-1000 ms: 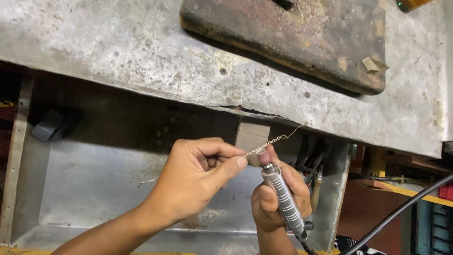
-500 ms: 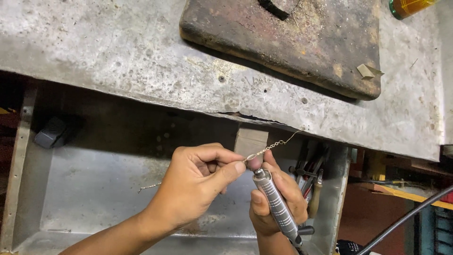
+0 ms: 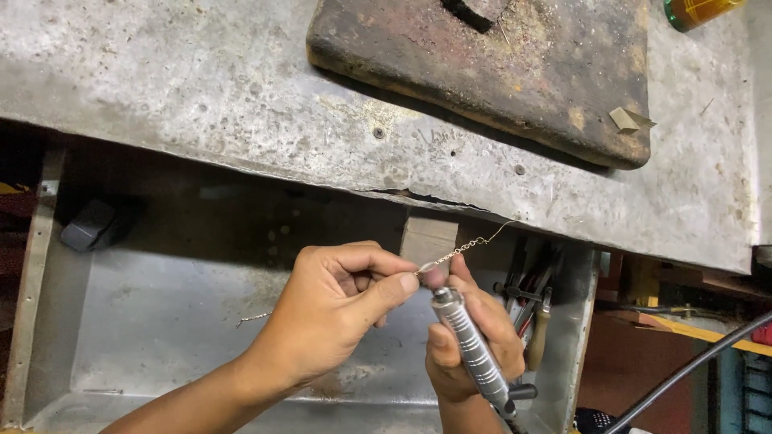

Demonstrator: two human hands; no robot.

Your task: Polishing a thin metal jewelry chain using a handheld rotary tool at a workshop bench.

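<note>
Over the metal tray, both hands have barely shifted: left hand still pinches the fine chain, right hand stays clamped on the rotary handpiece.

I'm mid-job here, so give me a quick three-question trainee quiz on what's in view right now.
1. True or false: the left hand pinches a thin chain between thumb and forefinger.
2. What does the right hand grip? A) a hammer B) a ribbed silver rotary handpiece C) a paintbrush
3. Fill in: the dark worn slab lies on the grey metal ____, above the hands.

Key
1. True; the chain runs up and right from the fingertips.
2. B; its tip meets the chain near the left thumb.
3. Benchtop.
</note>
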